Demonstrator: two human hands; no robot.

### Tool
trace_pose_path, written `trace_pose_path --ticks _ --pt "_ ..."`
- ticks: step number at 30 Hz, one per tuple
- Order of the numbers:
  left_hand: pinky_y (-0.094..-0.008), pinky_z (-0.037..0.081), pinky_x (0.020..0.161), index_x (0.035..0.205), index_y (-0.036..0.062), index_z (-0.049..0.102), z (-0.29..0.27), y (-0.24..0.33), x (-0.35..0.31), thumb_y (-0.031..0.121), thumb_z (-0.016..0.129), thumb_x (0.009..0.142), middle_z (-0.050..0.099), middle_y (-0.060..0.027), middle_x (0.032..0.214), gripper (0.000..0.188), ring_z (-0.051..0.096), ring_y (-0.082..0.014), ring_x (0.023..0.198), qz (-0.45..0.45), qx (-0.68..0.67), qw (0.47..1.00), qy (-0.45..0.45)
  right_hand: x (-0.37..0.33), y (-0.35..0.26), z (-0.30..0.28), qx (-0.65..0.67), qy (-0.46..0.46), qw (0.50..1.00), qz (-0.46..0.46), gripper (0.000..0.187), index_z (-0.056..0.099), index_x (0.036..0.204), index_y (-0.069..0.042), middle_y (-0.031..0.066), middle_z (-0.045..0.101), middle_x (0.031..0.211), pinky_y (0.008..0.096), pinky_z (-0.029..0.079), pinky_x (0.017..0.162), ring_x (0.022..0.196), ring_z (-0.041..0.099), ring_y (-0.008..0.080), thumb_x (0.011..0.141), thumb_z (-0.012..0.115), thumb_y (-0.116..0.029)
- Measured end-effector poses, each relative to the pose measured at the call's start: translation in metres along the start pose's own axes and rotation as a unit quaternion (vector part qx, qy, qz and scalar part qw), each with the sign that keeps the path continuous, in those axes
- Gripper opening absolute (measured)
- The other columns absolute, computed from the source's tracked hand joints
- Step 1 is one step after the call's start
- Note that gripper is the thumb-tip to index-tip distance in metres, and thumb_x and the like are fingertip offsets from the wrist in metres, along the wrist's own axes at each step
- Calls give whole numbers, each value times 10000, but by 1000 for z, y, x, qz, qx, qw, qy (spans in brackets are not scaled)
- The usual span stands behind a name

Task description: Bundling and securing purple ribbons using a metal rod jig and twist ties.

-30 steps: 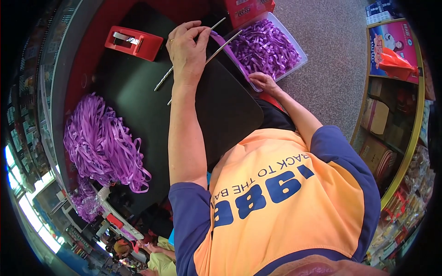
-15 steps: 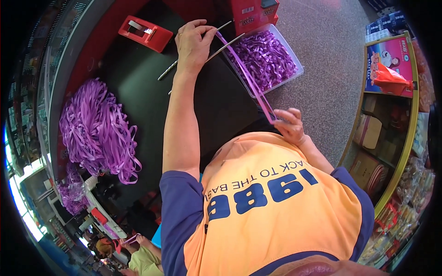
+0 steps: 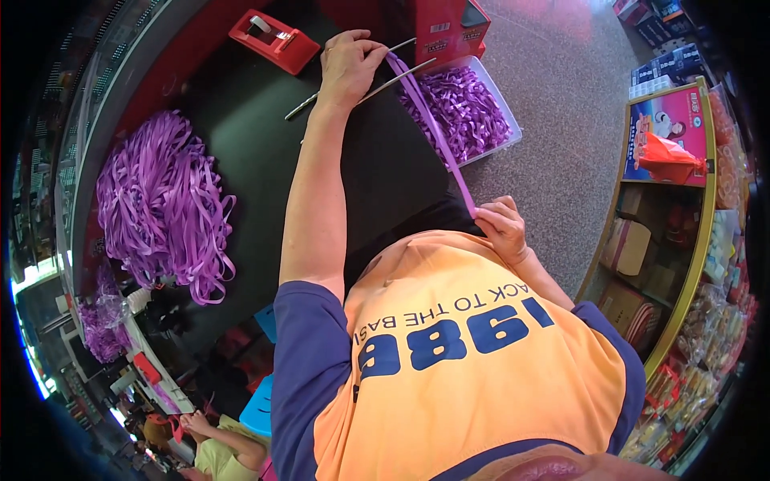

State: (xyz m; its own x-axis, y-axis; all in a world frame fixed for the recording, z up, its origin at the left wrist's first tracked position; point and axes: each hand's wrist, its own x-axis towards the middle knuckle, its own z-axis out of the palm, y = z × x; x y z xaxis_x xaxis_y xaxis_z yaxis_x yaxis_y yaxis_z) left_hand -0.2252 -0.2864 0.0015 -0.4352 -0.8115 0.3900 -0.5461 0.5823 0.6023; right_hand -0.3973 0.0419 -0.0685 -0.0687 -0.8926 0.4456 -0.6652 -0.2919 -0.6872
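Note:
A long purple ribbon [image 3: 437, 132] runs taut from my left hand [image 3: 349, 70] down to my right hand [image 3: 504, 228]. My left fingers are closed around its far end, next to two thin metal rods [image 3: 393, 80] that slant over the dark tabletop and pass under that hand. Close to my body, my right thumb and fingers pinch the ribbon's near end. Just right of the ribbon stands a clear plastic tub [image 3: 513, 132], full of short purple ribbon pieces [image 3: 465, 112].
A large heap of purple ribbons [image 3: 164, 208] lies on the dark table [image 3: 265, 200] at left. Beyond my left hand sits a red tape dispenser [image 3: 274, 42]; a red box [image 3: 453, 32] stands behind the tub. At right is a gold-edged display cabinet [image 3: 678, 280]. Another person [image 3: 228, 453] appears at lower left.
The ribbon's two strands, spread apart near my right hand before, now lie together. My right fingers have closed to a tighter pinch. The whole view has shifted slightly.

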Motion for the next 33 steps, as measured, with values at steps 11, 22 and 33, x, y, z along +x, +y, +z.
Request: trace_pose_path --ticks 11,22,33 --pt "-396 384 966 885 117 748 2 -7 2 280 665 796 625 -68 1152 204 509 -280 1128 10 4 1000 -2 -8 -6 -5 -26 4 999 35 411 645 1057 -59 49 670 955 324 445 746 820 572 213 663 728 23" --pt "-395 376 982 891 137 750 3 -8 2 317 663 787 627 -56 1158 226 506 -271 1144 8 13 1000 -2 5 -1 -10 -110 -106 983 -102 289 701 999 -138 -7 669 948 315 422 772 805 538 194 715 702 -88" --pt "-375 383 990 947 138 744 -4 5 -4 375 699 771 609 -75 1197 298 511 -252 1162 11 33 999 -31 17 -38 -37 28 -42 997 -59 184 705 899 -82 24 675 819 310 389 736 732 565 144 728 685 -18"
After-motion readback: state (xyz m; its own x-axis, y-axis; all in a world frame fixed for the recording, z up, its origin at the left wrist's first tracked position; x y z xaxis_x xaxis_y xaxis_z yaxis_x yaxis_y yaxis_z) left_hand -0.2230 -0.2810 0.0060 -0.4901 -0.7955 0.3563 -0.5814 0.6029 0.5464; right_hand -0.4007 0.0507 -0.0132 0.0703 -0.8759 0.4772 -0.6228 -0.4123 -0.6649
